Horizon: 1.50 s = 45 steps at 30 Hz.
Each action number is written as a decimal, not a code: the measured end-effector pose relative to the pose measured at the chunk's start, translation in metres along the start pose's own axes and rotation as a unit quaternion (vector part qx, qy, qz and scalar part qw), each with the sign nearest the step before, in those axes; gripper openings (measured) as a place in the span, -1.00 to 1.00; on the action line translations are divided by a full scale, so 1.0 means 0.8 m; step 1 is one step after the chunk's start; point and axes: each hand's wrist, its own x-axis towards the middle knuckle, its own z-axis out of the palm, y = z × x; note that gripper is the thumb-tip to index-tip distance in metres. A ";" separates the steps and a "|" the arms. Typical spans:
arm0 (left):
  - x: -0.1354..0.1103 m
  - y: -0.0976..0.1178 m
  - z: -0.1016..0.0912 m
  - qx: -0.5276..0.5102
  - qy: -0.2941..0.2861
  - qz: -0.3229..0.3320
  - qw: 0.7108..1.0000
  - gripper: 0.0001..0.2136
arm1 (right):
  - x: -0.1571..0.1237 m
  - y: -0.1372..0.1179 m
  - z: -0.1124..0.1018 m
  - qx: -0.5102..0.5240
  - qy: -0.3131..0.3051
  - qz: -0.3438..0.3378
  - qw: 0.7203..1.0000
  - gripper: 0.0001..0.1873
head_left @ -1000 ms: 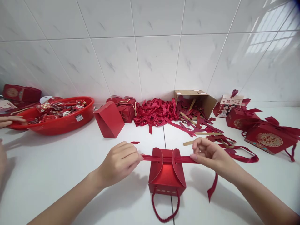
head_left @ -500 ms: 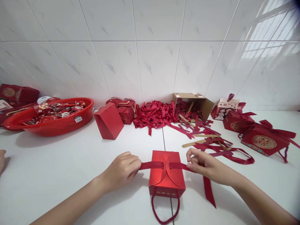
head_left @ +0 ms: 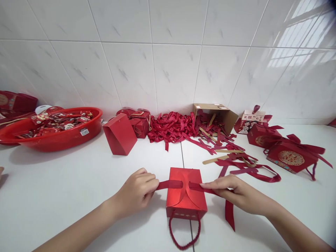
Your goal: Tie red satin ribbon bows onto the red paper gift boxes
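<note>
A small red gift box (head_left: 186, 199) with curved closed flaps stands on the white counter just in front of me, its rope handle (head_left: 184, 235) hanging toward me. A dark red ribbon (head_left: 172, 184) runs through the flaps across its top. My left hand (head_left: 136, 191) pinches the ribbon's left end beside the box. My right hand (head_left: 232, 192) lies over the right part of the ribbon, fingers closed on it, and the loose tail (head_left: 229, 213) drops down below that hand.
A pile of red ribbons (head_left: 174, 126) lies by the tiled wall, next to a tipped cardboard box (head_left: 219, 113). A red basin (head_left: 52, 129) of wrapped sweets stands at the left. Open red boxes (head_left: 119, 133) and tied gift boxes (head_left: 292, 157) sit around.
The box flaps went from standing open to closed flat under the ribbon. My right hand moved left along the ribbon toward the box. Another person's hand at the far left edge withdrew.
</note>
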 end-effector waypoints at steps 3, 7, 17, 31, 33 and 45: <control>-0.001 0.001 0.013 -0.014 0.018 0.003 1.000 -0.77 | 0.005 0.020 0.005 0.030 0.015 -0.016 0.999 -0.67; 0.001 0.001 0.015 -0.076 0.026 -0.025 0.996 -0.71 | 0.007 0.033 0.011 0.042 0.070 -0.017 0.996 -0.71; -0.031 0.001 -0.037 -0.047 -0.071 -0.091 0.992 -0.72 | -0.043 0.007 0.028 -0.234 0.199 0.099 0.947 -0.65; -0.021 0.044 -0.013 -0.609 -0.086 -0.470 0.633 -0.55 | -0.033 0.015 0.072 0.316 0.220 0.239 0.892 -0.43; -0.012 0.041 -0.016 -0.708 0.047 -0.520 0.476 -0.66 | -0.033 0.013 0.067 0.487 0.264 0.225 0.802 -0.56; -0.006 0.030 -0.031 -0.667 0.328 -0.514 0.428 -0.88 | -0.030 0.019 0.037 0.580 0.401 0.116 0.699 -0.87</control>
